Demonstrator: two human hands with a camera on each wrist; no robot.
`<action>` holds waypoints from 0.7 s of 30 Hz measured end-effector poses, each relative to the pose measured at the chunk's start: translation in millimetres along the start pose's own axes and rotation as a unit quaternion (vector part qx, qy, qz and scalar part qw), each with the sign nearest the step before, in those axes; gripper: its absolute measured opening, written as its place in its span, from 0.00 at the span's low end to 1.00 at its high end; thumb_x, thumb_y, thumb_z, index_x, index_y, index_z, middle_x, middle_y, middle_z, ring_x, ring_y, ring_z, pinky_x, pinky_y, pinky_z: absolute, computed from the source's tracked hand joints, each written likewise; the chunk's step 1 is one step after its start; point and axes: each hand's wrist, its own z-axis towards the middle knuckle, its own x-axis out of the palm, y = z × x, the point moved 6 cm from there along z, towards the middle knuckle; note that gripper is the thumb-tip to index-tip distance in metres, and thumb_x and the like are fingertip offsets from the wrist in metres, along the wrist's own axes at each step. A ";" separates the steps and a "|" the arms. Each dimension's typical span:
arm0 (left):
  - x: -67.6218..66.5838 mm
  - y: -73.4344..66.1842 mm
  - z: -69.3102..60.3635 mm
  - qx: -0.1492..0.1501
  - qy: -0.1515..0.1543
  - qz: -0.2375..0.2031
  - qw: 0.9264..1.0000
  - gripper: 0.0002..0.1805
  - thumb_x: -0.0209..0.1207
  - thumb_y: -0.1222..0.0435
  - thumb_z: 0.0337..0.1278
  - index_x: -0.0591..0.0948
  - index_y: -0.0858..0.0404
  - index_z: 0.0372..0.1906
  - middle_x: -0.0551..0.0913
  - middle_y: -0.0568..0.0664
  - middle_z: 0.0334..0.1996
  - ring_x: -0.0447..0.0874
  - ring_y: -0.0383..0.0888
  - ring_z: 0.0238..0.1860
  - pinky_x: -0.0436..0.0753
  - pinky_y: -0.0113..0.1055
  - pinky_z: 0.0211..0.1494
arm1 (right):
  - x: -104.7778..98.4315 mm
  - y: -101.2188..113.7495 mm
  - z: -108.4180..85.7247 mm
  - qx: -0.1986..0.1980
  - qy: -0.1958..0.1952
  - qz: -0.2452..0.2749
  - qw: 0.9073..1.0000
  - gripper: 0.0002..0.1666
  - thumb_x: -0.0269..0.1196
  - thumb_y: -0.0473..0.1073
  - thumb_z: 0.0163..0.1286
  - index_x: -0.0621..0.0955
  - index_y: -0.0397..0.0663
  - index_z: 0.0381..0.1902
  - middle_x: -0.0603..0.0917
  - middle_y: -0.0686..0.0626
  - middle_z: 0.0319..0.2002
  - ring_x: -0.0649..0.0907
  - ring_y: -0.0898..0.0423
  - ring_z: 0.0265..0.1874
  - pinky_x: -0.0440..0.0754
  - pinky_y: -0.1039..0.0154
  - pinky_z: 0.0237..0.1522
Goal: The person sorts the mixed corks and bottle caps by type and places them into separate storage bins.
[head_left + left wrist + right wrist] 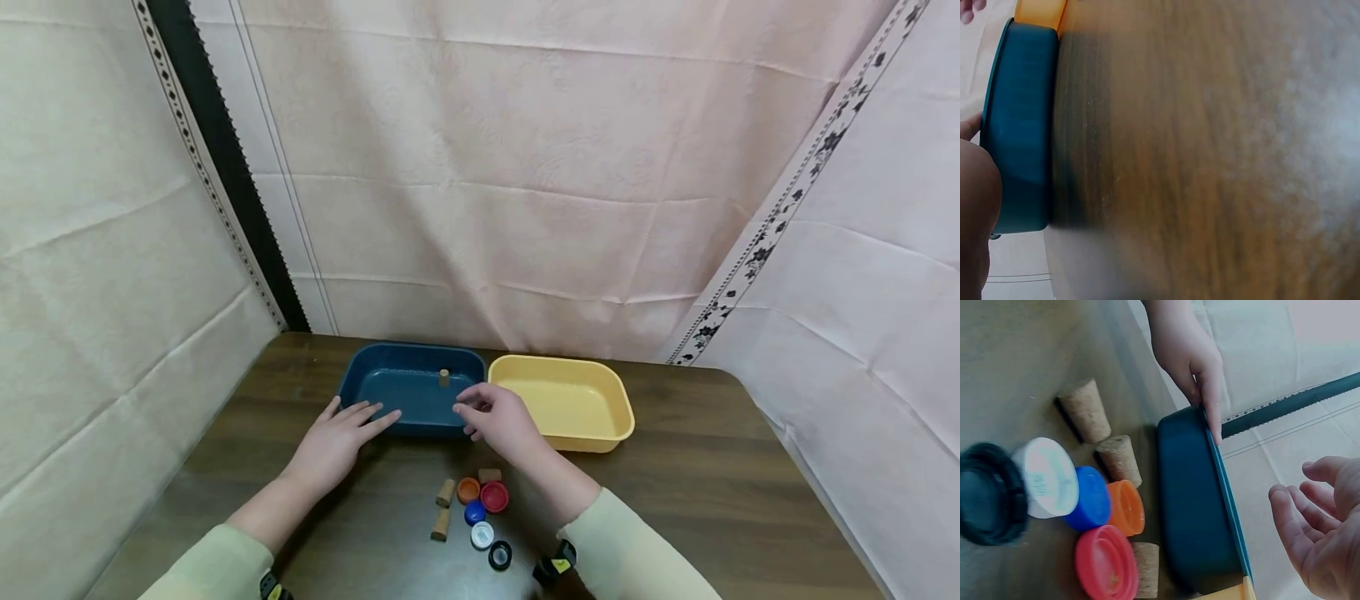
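My left hand (335,444) rests on the front left rim of a dark blue tray (367,354), its fingers spread and fairly straight. Over the tray's front right corner hovers my right hand (495,417); in the right wrist view its fingers (1291,525) are loosely bent, and nothing shows between them. One cork (444,377) stands inside the blue tray. In front of the tray lie more corks (446,492) and several bottle caps: orange (468,490), red (494,497), blue (475,512), white (482,535) and black (500,555).
A yellow tray (562,400) stands right beside the blue one, with no objects visible in it. Both are near the back edge of the wooden table (697,483). Pale cloth (525,167) hangs behind and on both sides.
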 end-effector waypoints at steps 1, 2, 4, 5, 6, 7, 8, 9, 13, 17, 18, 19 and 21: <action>0.2 -0.1 -0.3 0.000 -0.001 0.000 1.000 0.44 0.60 0.83 0.53 0.70 0.44 0.72 0.78 0.51 0.64 0.74 0.54 0.65 0.60 0.64 0.70 | 0.2 -1.7 -2.7 0.002 0.002 0.006 1.000 0.12 0.65 0.50 0.69 0.84 0.54 0.47 0.84 0.51 0.36 0.86 0.53 0.30 0.86 0.62 0.37; 0.0 -0.4 -0.5 -0.001 -0.002 -0.002 1.000 0.45 0.60 0.83 0.53 0.70 0.44 0.72 0.78 0.51 0.64 0.74 0.54 0.65 0.60 0.64 0.70 | 0.0 -3.4 -5.1 0.003 0.003 0.010 1.000 0.12 0.66 0.50 0.69 0.84 0.55 0.47 0.84 0.52 0.36 0.86 0.53 0.31 0.86 0.62 0.37; -0.2 -0.8 -0.7 0.001 -0.006 -0.003 1.000 0.45 0.59 0.84 0.52 0.70 0.44 0.72 0.78 0.52 0.64 0.74 0.54 0.65 0.60 0.64 0.71 | -0.9 -5.4 -9.9 0.005 0.005 0.019 1.000 0.10 0.66 0.49 0.69 0.84 0.56 0.46 0.84 0.50 0.36 0.86 0.53 0.30 0.86 0.61 0.37; -0.2 -0.8 -0.9 0.002 -0.008 -0.003 1.000 0.45 0.59 0.84 0.52 0.70 0.44 0.72 0.78 0.52 0.64 0.74 0.54 0.65 0.60 0.64 0.71 | -1.6 -6.3 -12.6 0.006 0.006 0.023 1.000 0.10 0.66 0.49 0.68 0.84 0.56 0.46 0.84 0.49 0.36 0.86 0.53 0.30 0.87 0.61 0.37; 0.0 -0.8 -1.0 0.002 -0.009 -0.004 1.000 0.45 0.59 0.84 0.52 0.70 0.44 0.72 0.78 0.51 0.64 0.74 0.54 0.65 0.60 0.64 0.71 | -2.4 -7.2 -15.3 0.007 0.008 0.026 1.000 0.10 0.66 0.49 0.68 0.84 0.56 0.46 0.84 0.48 0.36 0.86 0.52 0.30 0.87 0.61 0.37; 0.1 -0.3 -1.2 0.003 -0.011 -0.003 1.000 0.45 0.59 0.84 0.52 0.70 0.44 0.72 0.78 0.51 0.64 0.74 0.54 0.65 0.60 0.63 0.71 | -3.2 -7.5 -18.2 0.009 0.009 0.029 0.999 0.11 0.66 0.49 0.69 0.84 0.55 0.46 0.84 0.48 0.36 0.86 0.53 0.30 0.87 0.60 0.37; 0.1 0.0 -1.4 0.004 -0.012 -0.004 1.000 0.45 0.59 0.84 0.52 0.70 0.44 0.72 0.77 0.51 0.64 0.74 0.54 0.65 0.60 0.63 0.71 | -4.0 -8.2 -21.0 0.011 0.011 0.031 0.999 0.11 0.66 0.49 0.69 0.84 0.54 0.46 0.84 0.47 0.36 0.85 0.52 0.30 0.86 0.59 0.37; -0.1 0.0 -1.6 0.005 -0.013 -0.004 1.000 0.45 0.59 0.84 0.52 0.70 0.44 0.72 0.78 0.52 0.64 0.74 0.54 0.65 0.60 0.64 0.71 | -4.7 -9.2 -24.0 0.014 0.013 0.035 0.999 0.11 0.66 0.49 0.68 0.84 0.53 0.46 0.84 0.47 0.35 0.85 0.51 0.29 0.86 0.59 0.36; 0.3 0.8 -2.1 0.005 -0.017 -0.010 1.000 0.45 0.59 0.84 0.52 0.71 0.45 0.72 0.78 0.52 0.63 0.75 0.54 0.64 0.60 0.64 0.70 | -6.5 -15.1 -36.3 0.023 0.022 0.035 0.999 0.12 0.67 0.49 0.68 0.85 0.52 0.45 0.84 0.47 0.33 0.85 0.48 0.30 0.87 0.56 0.36; 0.7 0.6 -1.8 0.003 -0.012 -0.012 1.000 0.45 0.58 0.84 0.53 0.70 0.44 0.72 0.77 0.52 0.64 0.74 0.54 0.65 0.59 0.64 0.71 | -7.8 -22.5 -49.2 0.027 0.029 0.020 0.999 0.09 0.68 0.48 0.67 0.85 0.54 0.43 0.84 0.49 0.33 0.85 0.46 0.31 0.87 0.55 0.35; 0.8 0.5 -1.7 0.002 -0.010 -0.012 1.000 0.45 0.58 0.84 0.53 0.70 0.44 0.73 0.77 0.51 0.64 0.74 0.54 0.65 0.59 0.64 0.71 | -8.0 -24.6 -52.5 0.029 0.032 0.016 0.999 0.09 0.68 0.48 0.67 0.85 0.54 0.43 0.84 0.50 0.33 0.85 0.46 0.31 0.86 0.56 0.35; 1.0 0.5 -1.6 0.001 -0.007 -0.012 1.000 0.45 0.58 0.84 0.54 0.69 0.44 0.73 0.77 0.51 0.65 0.74 0.54 0.65 0.58 0.64 0.71 | -8.3 -26.9 -55.6 0.028 0.034 0.008 0.999 0.09 0.68 0.48 0.66 0.85 0.54 0.42 0.84 0.51 0.33 0.84 0.48 0.31 0.86 0.57 0.34; 0.9 0.1 -1.2 0.000 -0.004 -0.013 1.000 0.44 0.58 0.83 0.54 0.69 0.44 0.73 0.77 0.51 0.65 0.73 0.54 0.66 0.58 0.63 0.72 | -8.5 -31.1 -62.1 0.027 0.040 -0.009 0.999 0.08 0.69 0.48 0.66 0.86 0.54 0.41 0.84 0.54 0.33 0.83 0.51 0.31 0.85 0.60 0.31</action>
